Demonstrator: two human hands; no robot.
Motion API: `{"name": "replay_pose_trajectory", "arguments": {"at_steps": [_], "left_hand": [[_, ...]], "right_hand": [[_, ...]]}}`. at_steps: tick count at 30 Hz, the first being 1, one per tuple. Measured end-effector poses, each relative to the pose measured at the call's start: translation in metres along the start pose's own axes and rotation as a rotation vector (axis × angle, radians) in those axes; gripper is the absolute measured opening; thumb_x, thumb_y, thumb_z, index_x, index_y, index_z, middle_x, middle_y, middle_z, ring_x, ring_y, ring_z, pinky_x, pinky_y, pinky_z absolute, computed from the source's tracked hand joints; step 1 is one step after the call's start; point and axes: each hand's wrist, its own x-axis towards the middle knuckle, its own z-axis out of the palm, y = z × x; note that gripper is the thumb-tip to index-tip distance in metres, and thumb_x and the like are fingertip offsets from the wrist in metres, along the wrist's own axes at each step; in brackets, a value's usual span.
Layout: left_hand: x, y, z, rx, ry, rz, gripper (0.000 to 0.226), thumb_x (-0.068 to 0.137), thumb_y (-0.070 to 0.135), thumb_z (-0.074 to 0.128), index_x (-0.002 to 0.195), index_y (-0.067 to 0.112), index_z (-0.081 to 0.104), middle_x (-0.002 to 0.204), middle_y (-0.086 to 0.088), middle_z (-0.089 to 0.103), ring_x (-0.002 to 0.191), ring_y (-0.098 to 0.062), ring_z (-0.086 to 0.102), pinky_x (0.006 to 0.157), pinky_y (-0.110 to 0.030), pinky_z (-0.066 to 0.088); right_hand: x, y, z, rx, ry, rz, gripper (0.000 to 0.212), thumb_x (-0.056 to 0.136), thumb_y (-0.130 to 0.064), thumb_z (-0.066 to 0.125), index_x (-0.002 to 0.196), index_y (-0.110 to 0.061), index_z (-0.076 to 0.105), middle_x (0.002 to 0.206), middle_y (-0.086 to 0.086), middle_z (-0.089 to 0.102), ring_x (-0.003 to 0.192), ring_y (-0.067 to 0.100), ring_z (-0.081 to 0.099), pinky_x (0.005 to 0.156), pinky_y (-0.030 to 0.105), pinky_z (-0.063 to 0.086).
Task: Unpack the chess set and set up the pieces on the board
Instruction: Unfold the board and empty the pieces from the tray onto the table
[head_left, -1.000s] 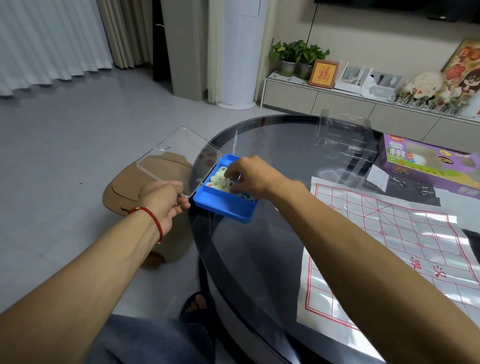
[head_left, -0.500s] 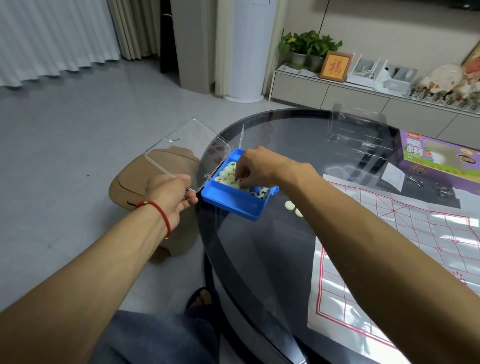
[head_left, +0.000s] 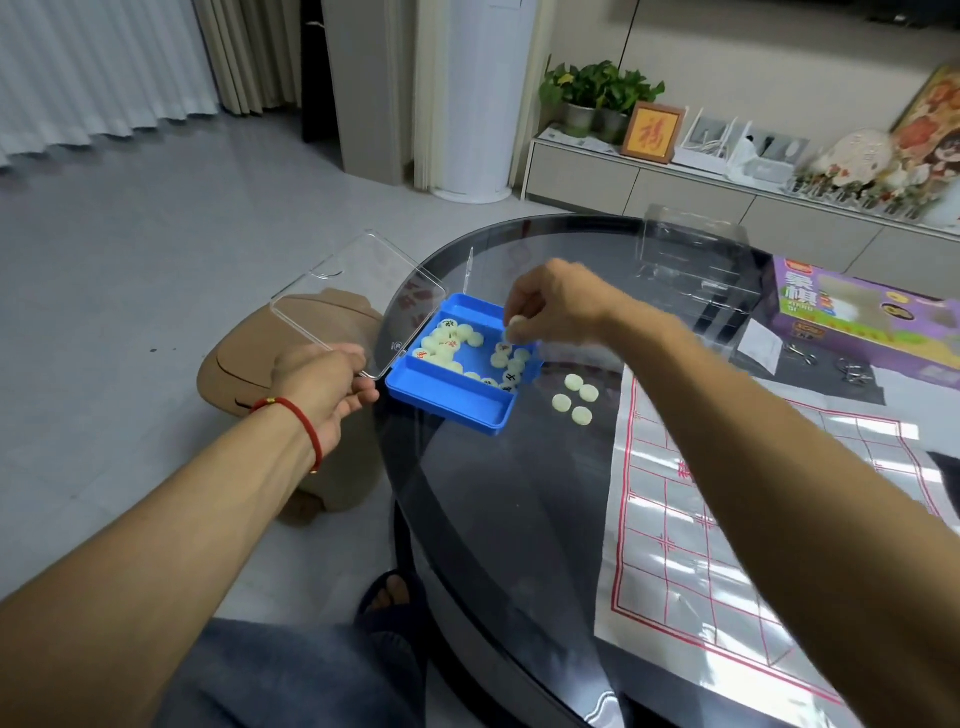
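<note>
Pinching one pale piece (head_left: 514, 326) above the blue case (head_left: 452, 405), the right hand (head_left: 550, 306) holds it; the left hand (head_left: 324, 382) grips the clear lid (head_left: 358, 296); four pieces (head_left: 575, 397) lie right of the case.

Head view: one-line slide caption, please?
Right hand lifts a chess piece from the blue box; left hand holds its clear lid.

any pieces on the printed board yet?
No. The board sheet is bare; four loose pieces lie on the glass table beside the blue box.
</note>
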Motion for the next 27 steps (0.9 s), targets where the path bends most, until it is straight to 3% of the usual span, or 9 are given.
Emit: {"name": "replay_pose_trajectory", "arguments": {"at_steps": [3, 8, 14, 17, 20, 27], "left_hand": [[0.001, 0.001, 0.001, 0.004, 0.003, -0.006, 0.017, 0.096, 0.003, 0.055, 0.084, 0.013, 0.061, 0.078, -0.010, 0.060, 0.061, -0.015, 0.057, 0.058, -0.028, 0.056], [0.002, 0.002, 0.001, 0.000, -0.023, -0.013, 0.022, 0.097, 0.002, 0.051, 0.080, 0.014, 0.058, 0.072, -0.007, 0.054, 0.056, -0.013, 0.052, 0.042, -0.021, 0.053], [0.002, 0.002, 0.002, -0.005, -0.019, -0.012, 0.019, 0.096, 0.002, 0.053, 0.082, 0.013, 0.059, 0.073, -0.008, 0.055, 0.057, -0.014, 0.053, 0.051, -0.027, 0.054], [0.002, 0.001, 0.002, -0.017, -0.011, -0.011, 0.018, 0.096, 0.002, 0.054, 0.083, 0.013, 0.060, 0.074, -0.008, 0.056, 0.059, -0.015, 0.054, 0.058, -0.029, 0.052], [0.001, 0.001, 0.003, -0.028, -0.013, -0.007, 0.018, 0.096, 0.002, 0.054, 0.083, 0.013, 0.059, 0.075, -0.008, 0.056, 0.060, -0.015, 0.054, 0.059, -0.029, 0.053], [0.005, 0.000, 0.002, -0.024, -0.009, -0.009, 0.016, 0.095, 0.002, 0.055, 0.084, 0.013, 0.060, 0.077, -0.009, 0.057, 0.060, -0.015, 0.055, 0.057, -0.029, 0.052]], "right_hand": [[-0.016, 0.035, -0.019, -0.072, 0.005, 0.087, 0.008, 0.079, -0.018, 0.078, 0.083, -0.025, 0.076, 0.075, -0.007, 0.073, 0.064, 0.006, 0.066, 0.059, 0.017, 0.050], [-0.038, 0.068, -0.006, -0.128, -0.061, 0.170, 0.008, 0.082, -0.019, 0.080, 0.082, -0.025, 0.076, 0.079, -0.006, 0.074, 0.072, 0.010, 0.070, 0.073, 0.030, 0.061], [-0.039, 0.066, 0.002, -0.101, -0.024, 0.104, 0.009, 0.089, -0.017, 0.074, 0.096, -0.019, 0.079, 0.083, -0.006, 0.072, 0.072, 0.007, 0.067, 0.059, 0.013, 0.047], [-0.038, 0.073, 0.004, -0.156, 0.070, 0.093, 0.013, 0.094, -0.013, 0.066, 0.095, -0.011, 0.079, 0.088, 0.002, 0.075, 0.072, 0.012, 0.068, 0.069, 0.027, 0.058], [-0.041, 0.075, 0.011, -0.259, 0.061, 0.082, 0.015, 0.094, -0.015, 0.063, 0.095, -0.010, 0.078, 0.097, 0.008, 0.076, 0.088, 0.027, 0.070, 0.081, 0.044, 0.059], [-0.053, 0.075, 0.017, -0.300, 0.104, 0.025, 0.019, 0.090, -0.016, 0.072, 0.108, -0.016, 0.078, 0.106, 0.005, 0.075, 0.093, 0.021, 0.069, 0.082, 0.039, 0.059]]}}
